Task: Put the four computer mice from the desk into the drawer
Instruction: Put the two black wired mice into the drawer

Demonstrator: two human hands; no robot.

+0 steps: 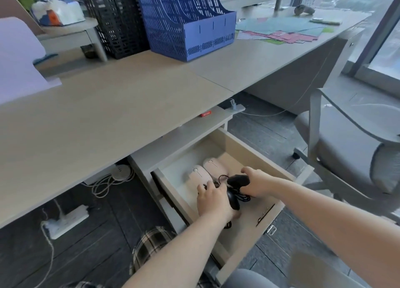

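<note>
Two pink mice (203, 170) lie in the drawer (249, 149), and each closed hand, left (213, 200) and right (257, 183), lowers a black mouse (238, 180) inside; table (108, 118) shows none.

Two pink mice (207, 170) side by side in open drawer (255, 155); two black corded mice (236, 188) in front, held

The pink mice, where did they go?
Both pink mice lie side by side inside the open drawer, toward its back, just beyond the left hand and right hand holding black wired mice.
</note>
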